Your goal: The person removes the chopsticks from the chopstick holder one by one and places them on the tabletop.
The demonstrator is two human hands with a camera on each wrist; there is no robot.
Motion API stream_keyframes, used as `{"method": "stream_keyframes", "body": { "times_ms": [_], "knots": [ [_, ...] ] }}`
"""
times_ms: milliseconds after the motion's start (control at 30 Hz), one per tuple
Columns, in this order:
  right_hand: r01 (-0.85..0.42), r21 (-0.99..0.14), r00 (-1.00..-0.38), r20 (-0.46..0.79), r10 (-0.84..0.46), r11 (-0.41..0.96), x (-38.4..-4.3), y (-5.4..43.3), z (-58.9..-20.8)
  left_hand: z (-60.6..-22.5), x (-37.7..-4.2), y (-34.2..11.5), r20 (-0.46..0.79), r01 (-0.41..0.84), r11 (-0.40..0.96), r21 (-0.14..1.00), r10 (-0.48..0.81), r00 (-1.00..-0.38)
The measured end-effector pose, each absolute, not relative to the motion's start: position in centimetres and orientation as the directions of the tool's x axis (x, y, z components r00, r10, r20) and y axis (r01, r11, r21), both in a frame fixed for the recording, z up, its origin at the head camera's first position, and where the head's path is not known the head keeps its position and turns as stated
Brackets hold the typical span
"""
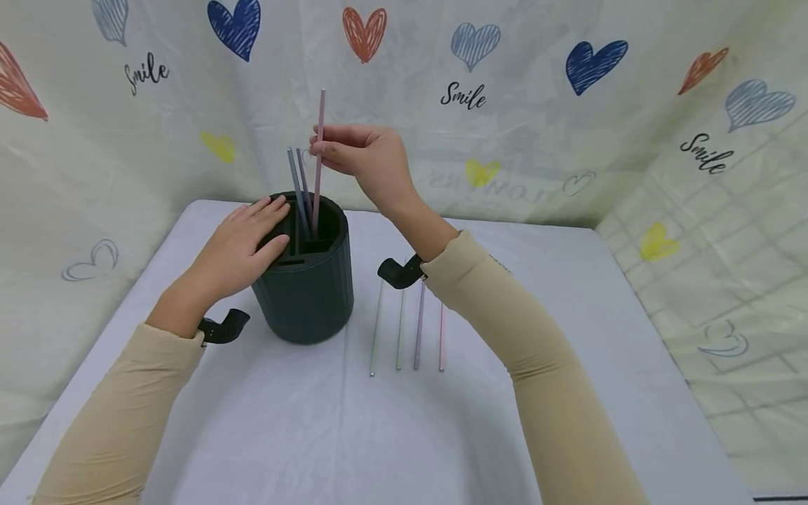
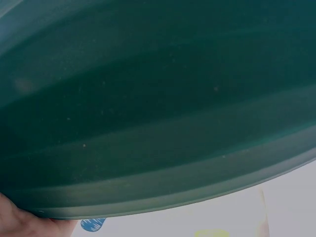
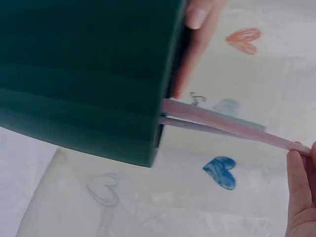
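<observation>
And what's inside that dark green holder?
Inside the holder are a bluish stick, a purple stick and the lower part of a pink stick the right hand pinches. The bottom and whatever's under the left hand are covered.

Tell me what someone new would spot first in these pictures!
Probably the dark green cup, standing on the white table, with the left hand resting on its top. Above it, the right hand pinches a pink stick whose lower end is inside. Behind, colourful hearts dot the pale cloth.
</observation>
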State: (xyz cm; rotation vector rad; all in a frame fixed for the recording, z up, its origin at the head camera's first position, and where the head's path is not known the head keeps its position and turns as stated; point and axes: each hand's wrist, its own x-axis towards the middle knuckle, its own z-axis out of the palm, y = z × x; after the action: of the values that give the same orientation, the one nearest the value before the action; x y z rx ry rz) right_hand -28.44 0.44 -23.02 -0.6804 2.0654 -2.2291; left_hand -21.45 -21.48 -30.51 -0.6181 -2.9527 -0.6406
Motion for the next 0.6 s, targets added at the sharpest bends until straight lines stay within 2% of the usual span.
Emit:
{"method": "stream_keyframes", "body": {
  "times_ms": [300, 600],
  "knots": [
    [-0.359, -0.893, -0.880, 0.421, -0.221, -0.272, -26.7, 2.3, -20.6, -30.6, -21.4, -21.5, 0.140, 0.394, 0.839, 0.376, 0.369, -0.919],
    [-0.316, -0.840, -0.919, 0.387, -0.077, -0.442, -25.4, 7.0, -18.2, -30.5, -21.3, -21.2, 0.138, 0.396, 0.837, 0.377, 0.372, -0.918]
  ]
}}
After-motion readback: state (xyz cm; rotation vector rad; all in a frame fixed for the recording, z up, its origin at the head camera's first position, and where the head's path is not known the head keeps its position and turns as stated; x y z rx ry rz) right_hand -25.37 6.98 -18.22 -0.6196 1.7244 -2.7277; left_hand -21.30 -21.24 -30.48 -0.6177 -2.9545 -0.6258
